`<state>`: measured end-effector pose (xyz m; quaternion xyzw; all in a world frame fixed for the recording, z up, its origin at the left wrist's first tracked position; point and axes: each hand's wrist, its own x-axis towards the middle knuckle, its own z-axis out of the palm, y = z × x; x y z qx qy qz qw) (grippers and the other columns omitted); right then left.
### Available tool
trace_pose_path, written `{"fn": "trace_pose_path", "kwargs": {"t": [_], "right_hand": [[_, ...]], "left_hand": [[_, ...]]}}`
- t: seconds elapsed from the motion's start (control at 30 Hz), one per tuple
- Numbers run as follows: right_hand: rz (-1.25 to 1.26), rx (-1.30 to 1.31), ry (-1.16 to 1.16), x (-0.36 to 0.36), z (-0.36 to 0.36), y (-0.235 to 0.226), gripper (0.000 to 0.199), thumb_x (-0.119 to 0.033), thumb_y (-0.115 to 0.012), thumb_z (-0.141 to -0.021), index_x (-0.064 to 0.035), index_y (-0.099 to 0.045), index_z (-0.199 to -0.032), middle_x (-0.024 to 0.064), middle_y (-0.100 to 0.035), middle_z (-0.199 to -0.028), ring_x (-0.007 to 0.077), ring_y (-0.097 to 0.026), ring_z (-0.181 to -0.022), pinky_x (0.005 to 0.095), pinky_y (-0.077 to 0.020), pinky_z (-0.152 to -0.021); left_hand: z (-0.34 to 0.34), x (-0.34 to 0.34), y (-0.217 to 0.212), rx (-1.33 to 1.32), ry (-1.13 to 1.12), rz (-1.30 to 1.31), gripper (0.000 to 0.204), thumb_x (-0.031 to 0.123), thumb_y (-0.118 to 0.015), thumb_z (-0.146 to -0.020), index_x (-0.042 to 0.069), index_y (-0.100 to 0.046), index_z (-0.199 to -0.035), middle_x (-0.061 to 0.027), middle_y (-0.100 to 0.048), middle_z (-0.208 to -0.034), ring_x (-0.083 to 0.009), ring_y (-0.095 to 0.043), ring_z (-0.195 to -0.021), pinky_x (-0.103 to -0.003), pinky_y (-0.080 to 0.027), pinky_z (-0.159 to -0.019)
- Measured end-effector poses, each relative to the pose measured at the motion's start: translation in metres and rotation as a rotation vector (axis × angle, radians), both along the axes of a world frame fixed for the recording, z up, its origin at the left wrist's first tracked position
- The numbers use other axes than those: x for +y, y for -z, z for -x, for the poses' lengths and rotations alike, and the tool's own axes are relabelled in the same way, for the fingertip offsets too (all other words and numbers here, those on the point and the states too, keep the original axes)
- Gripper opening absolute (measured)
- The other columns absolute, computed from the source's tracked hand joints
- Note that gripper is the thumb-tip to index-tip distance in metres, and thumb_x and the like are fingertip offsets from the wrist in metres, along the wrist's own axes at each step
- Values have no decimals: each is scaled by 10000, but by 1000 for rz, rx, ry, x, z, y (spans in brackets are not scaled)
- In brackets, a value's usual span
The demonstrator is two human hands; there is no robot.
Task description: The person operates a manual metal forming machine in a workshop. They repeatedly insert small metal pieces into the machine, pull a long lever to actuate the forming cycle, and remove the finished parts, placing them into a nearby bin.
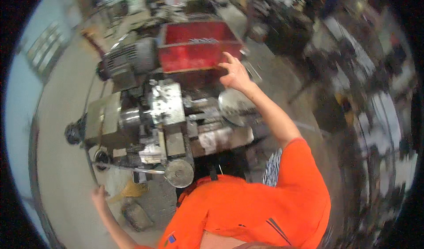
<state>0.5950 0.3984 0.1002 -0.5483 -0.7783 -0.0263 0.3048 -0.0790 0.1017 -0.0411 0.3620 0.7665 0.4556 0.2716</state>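
Observation:
My right arm reaches forward over a small metal lathe-like machine [172, 103]. My right hand [236, 74] is open, fingers apart, with nothing in it. It hovers in front of the right front corner of a red metal bin [190, 58], which has a small heap of greyish pieces [203, 41] inside. Low on the left is my left hand [100, 195], by the lower end of a thin dark curved bar [92, 169]. Blur hides whether its fingers grip the bar. Between my hands, a shiny rod [137, 169] leads to a round metal disc [179, 173] on the machine's near side.
A ribbed electric motor [132, 57] sits left of the bin. Right of the machine's middle is a round pale plate [238, 105]. On the floor at lower left lie a yellowish brush-like thing [134, 190] and a grey lump [136, 214]. Blurred clutter fills the right side.

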Motion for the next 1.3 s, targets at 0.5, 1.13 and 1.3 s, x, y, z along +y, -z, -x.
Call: {"fn": "trace_pose_path", "kwargs": {"t": [0.5,1.13,1.3], "right_hand": [[564,112,1090,-354,-271,160,281,-226,-640,-649,-86,-707,-882,168,-654,-916,331,-624,-885,373,-495,-821],[1112,-478,617,-364,-238,243,297,-255,-582,-653,-66,-693,-853,106,-662,-1004,290,-524,-1102,351,-425,-934],[1156,-341,649,-363,-237,221,311,-243,-581,-651,-81,-693,-893,134,-655,-992,296,-571,-1008,361,-468,-882]], "left_hand": [[38,24,25,-450,48,55,384,262,-673,-810,31,-550,-1092,-69,-552,-614,-192,-549,-544,-363,-487,-545],[84,23,29,-644,116,285,128,182,-577,-860,144,-541,-977,2,-534,-691,-176,-555,-701,-418,-335,-885],[105,24,46,-779,276,205,277,236,-601,-864,73,-544,-1080,0,-524,-688,-153,-511,-668,-342,-330,-725]]}}
